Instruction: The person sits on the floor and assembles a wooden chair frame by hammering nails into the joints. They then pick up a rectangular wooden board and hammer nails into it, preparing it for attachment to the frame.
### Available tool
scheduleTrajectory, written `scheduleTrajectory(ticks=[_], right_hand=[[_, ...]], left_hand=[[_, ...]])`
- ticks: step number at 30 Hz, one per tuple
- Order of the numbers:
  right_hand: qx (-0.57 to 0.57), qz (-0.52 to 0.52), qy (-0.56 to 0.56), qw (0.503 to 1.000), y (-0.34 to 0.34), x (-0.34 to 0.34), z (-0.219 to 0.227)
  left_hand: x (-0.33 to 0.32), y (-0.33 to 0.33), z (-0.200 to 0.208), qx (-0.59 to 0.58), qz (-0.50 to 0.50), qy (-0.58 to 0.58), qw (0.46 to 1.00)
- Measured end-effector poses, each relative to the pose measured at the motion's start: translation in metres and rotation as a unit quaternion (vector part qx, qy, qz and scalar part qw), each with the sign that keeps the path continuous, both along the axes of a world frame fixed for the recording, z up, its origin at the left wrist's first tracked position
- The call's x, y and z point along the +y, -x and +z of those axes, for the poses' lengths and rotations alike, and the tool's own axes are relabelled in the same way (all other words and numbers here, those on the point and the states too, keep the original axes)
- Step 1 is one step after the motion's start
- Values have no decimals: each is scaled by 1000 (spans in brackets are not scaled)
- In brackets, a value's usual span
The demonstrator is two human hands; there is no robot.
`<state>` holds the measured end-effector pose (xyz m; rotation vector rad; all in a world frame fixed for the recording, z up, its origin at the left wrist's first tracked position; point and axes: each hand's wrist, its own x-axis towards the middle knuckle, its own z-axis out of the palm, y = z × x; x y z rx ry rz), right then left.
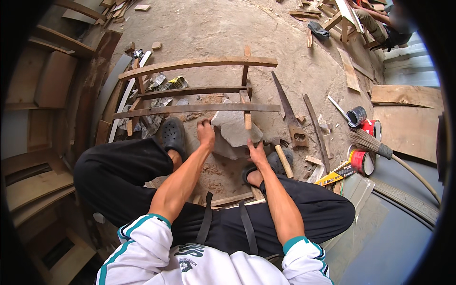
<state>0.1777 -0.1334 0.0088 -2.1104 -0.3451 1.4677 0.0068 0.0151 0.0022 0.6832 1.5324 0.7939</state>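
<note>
A rough grey chunk of concrete (233,126) lies tilted between my feet, under the end of a wooden frame (199,61) of narrow slats and short cross pieces. My left hand (205,134) is closed at its left edge. At the lower right corner, my right hand (256,153) grips the same chunk, its fingertips partly hidden. Just right of that hand lies a claw hammer (285,161) with a wooden handle, close to my right shoe. A second pale slab surface shows beneath the chunk.
Right of the frame lie a handsaw (285,104) and a dark wood strip (317,130). Farther right are paint cans (362,161), a brush broom (370,142) and a yellow saw (336,175). Wooden cabinetry (42,142) stands left. Another person (380,21) sits at the far right.
</note>
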Motion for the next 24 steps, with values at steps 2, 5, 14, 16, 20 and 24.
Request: scheduleTrajectory(ticks=[2, 5, 14, 16, 20, 24], right_hand=[[-46, 18, -2, 999, 0, -5, -20], [-55, 33, 2, 998, -1, 0, -15], [-293, -80, -151, 941, -38, 20, -15], [-286, -83, -178, 938, -26, 53, 24], [-250, -121, -151, 949, -45, 71, 33], [-228, -1, -156, 961, -50, 80, 49]], left_hand=[[7, -7, 0, -51, -15, 7, 999], [18, 5, -16, -103, -22, 30, 994], [-46, 6, -8, 293, -22, 169, 941], [-64, 19, -33, 249, 61, 244, 935], [-66, -10, -10, 113, 59, 329, 936], [-65, -18, 11, 100, 56, 324, 939]])
